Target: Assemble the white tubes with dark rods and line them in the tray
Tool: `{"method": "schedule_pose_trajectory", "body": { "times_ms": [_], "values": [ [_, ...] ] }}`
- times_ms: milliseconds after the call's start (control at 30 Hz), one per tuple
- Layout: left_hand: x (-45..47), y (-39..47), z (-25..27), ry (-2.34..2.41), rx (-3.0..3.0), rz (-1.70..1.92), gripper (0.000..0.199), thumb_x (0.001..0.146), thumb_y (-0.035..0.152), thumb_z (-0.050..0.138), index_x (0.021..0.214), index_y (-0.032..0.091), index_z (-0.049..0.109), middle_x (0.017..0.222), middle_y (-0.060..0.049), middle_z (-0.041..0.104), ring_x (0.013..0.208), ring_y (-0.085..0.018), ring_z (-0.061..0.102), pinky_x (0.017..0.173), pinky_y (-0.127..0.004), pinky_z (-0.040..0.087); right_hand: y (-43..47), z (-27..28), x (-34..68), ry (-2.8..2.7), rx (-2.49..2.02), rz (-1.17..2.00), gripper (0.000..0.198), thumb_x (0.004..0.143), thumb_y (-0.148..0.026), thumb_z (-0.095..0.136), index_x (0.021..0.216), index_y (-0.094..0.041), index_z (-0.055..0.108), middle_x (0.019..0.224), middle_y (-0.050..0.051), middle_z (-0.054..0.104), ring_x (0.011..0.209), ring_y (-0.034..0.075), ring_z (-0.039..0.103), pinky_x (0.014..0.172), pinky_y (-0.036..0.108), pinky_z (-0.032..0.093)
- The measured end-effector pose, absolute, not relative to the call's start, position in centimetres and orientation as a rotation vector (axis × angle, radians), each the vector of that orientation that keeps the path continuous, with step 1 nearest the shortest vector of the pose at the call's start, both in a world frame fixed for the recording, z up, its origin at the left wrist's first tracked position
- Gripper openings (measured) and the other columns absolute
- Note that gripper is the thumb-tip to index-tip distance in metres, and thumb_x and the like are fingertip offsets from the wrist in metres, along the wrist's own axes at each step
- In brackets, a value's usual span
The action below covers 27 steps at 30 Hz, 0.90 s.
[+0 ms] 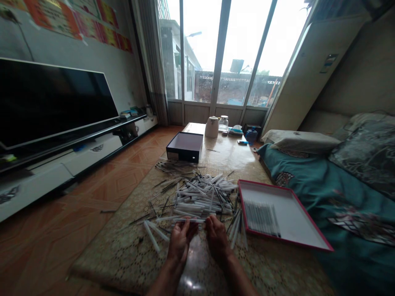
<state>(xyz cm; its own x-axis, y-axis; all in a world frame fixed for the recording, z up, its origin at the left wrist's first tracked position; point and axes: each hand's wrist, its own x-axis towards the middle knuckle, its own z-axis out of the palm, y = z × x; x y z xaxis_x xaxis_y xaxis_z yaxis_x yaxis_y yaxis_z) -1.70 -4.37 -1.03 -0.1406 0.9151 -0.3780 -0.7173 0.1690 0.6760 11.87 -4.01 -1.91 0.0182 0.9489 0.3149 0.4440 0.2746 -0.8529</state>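
Between my two hands a white pen barrel (195, 220) lies level, just in front of a heap of similar pieces. My left hand (179, 239) is closed round its left part. The fingers of my right hand (217, 235) pinch at its right end; whether they also hold a thin refill cannot be made out. The heap of white barrels (202, 195) has dark, thin pen refills (174, 183) mixed in and spread to its left. A few loose barrels (152, 235) lie beside my left hand, and more barrels (237, 228) lie right of my right hand.
On the right, a red-edged box lid (296, 213) holds a row of pens (262, 217). A dark open box (184, 156) stands at the table's far left. Further back are a kettle (211, 127), a glass jar (223, 123) and a tissue pack (235, 130). A sofa (296, 164) borders the right side.
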Motion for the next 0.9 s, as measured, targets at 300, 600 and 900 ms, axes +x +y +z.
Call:
{"method": "schedule_pose_trajectory", "body": {
  "times_ms": [300,600,900],
  "values": [
    [-1.68,-4.11,-1.42,0.928,0.307,1.458,0.017,0.072,0.015,0.071,0.083,0.016,0.058,0.072,-0.004,0.073,0.070,-0.019,0.071,0.066,-0.026,0.056,-4.05,-1.95,11.86,-1.596,-1.295,0.706,0.036,0.095,-0.038,0.032,0.067,-0.022,0.048,0.058,-0.003,0.050,0.052,0.011,0.048,0.054,0.021,0.034],
    [-1.62,-4.09,-1.09,0.917,0.320,1.445,0.023,0.066,0.019,0.077,0.081,0.015,0.060,0.072,-0.004,0.073,0.068,-0.018,0.070,0.066,-0.026,0.056,-3.96,-2.12,11.84,-1.611,-1.301,0.704,0.033,0.094,-0.039,0.035,0.071,-0.021,0.050,0.061,-0.003,0.052,0.054,0.011,0.049,0.054,0.021,0.035],
    [-1.64,-4.09,-0.67,0.949,0.305,1.436,0.015,0.069,0.018,0.073,0.078,0.018,0.061,0.071,-0.003,0.071,0.068,-0.017,0.069,0.069,-0.026,0.054,-3.96,-1.91,11.94,-1.591,-1.286,0.698,0.030,0.095,-0.038,0.035,0.076,-0.022,0.052,0.065,-0.002,0.055,0.057,0.012,0.053,0.056,0.021,0.036]
  ]
}}
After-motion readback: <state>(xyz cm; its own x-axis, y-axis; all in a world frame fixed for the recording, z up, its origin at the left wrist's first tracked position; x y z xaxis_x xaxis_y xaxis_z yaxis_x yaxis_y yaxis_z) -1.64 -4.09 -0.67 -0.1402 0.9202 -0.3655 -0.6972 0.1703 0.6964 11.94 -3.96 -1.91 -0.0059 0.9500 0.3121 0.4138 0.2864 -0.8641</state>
